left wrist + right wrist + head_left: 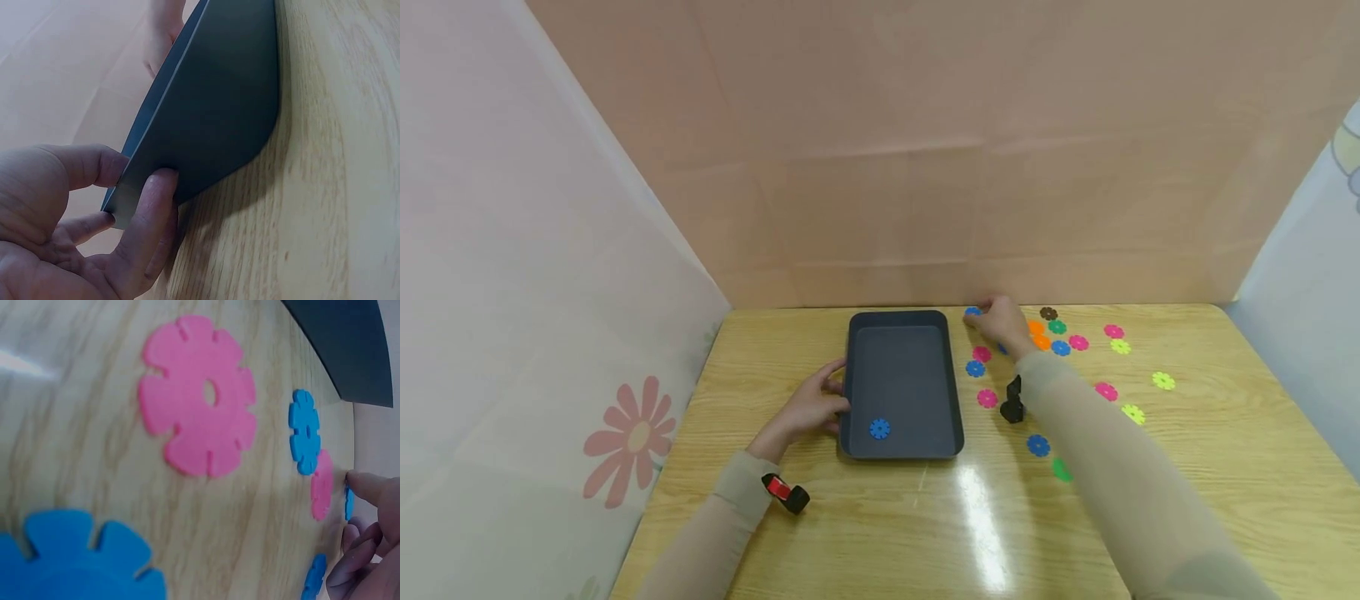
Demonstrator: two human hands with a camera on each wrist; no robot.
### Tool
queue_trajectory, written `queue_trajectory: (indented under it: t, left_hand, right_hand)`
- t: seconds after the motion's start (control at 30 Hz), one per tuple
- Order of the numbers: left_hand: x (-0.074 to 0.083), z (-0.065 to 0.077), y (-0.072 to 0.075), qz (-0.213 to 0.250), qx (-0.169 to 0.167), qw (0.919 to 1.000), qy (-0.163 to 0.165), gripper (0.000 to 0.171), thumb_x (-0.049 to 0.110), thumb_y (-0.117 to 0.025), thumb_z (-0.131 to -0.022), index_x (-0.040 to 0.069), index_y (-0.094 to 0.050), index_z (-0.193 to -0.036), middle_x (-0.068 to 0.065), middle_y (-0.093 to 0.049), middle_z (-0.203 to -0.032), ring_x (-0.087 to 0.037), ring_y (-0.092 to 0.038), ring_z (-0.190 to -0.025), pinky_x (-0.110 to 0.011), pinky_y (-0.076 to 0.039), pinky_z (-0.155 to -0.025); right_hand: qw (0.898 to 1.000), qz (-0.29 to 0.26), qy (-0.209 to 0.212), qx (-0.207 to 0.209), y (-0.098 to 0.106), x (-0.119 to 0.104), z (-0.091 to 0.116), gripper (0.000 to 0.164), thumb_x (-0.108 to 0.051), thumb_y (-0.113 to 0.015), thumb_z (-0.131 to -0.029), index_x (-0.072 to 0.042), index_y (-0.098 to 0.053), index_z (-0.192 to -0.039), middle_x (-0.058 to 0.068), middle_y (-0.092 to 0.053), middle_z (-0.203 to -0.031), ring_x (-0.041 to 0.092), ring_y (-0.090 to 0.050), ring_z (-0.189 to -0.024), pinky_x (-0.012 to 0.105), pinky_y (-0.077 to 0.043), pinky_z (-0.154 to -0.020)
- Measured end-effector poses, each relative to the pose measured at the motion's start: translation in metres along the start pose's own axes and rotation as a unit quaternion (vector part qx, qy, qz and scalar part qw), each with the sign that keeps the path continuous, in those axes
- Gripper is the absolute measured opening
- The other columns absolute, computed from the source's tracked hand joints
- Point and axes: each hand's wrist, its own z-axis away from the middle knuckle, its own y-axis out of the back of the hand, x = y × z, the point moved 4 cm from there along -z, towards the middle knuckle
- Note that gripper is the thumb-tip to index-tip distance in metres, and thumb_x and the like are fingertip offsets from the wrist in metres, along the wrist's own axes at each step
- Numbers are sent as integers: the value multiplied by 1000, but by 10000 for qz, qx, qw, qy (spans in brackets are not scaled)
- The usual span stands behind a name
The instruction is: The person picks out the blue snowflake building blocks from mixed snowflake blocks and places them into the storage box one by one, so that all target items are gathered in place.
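Note:
My left hand (812, 404) grips the left side of a dark grey rectangular tray (956, 400), thumb at the rim and fingers against the outer wall. In the left wrist view, the fingers (156, 200) press on that wall. One blue slotted disc (880, 429) lies inside the tray near its front. At the table's back edge, right of the tray, my right hand (1002, 323) pinches a blue interlocking disc (973, 311) by its edge. The right wrist view shows this disc (349, 503) beside the thumb and fingertips, partly hidden by them.
Pink discs (987, 398), blue discs (1038, 445), yellow discs (1163, 381), orange discs (1040, 342), green discs (1057, 327) and a brown disc (1048, 313) lie scattered on the wooden table (1240, 433) right of the tray. A draped backdrop (880, 208) rises behind the table.

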Motion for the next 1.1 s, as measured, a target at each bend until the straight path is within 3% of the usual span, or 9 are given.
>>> queue_trajectory:
  t: [0.4,0.7,0.93,1.1]
  left_hand:
    - [0,-4,2,-27,-67,10000,-69,86,-2,-64,-88,16,-31,-165,-27,-52,-129,-31,-73,-81,-41,-62,-59]
    - [3,-5,3,-64,-154,9998,-122,86,-1,-64,-89,15,-28,-165,-29,-51,-132,-33,-73,-84,-43,-62,-60]
    - [3,-6,2,-132,-121,9998,-76,85,-1,-64,-89,18,-30,-165,-27,-51,-130,-29,-72,-81,-39,-62,-60]
    - [3,-7,3,-154,-118,9998,-105,84,-1,-65,-89,17,-31,-165,-27,-52,-130,-28,-71,-81,-39,-62,-60]
  right_hand:
    - [9995,147,-125,-239,0,6,-9,45,-26,-74,-95,7,-64,-124,23,-62,-128,38,-57,-111,52,-50,-99]
    - [9995,49,204,-245,2,6,-2,39,-24,-73,-96,0,-65,-127,25,-67,-124,37,-64,-106,49,-53,-88]
    - [9989,-54,439,-183,4,6,6,34,-21,-68,-100,-3,-70,-128,25,-70,-122,35,-69,-93,39,-55,-69]
    - [9979,-73,649,14,7,3,11,30,-22,-69,-99,-6,-73,-124,22,-69,-124,36,-68,-100,40,-55,-72]
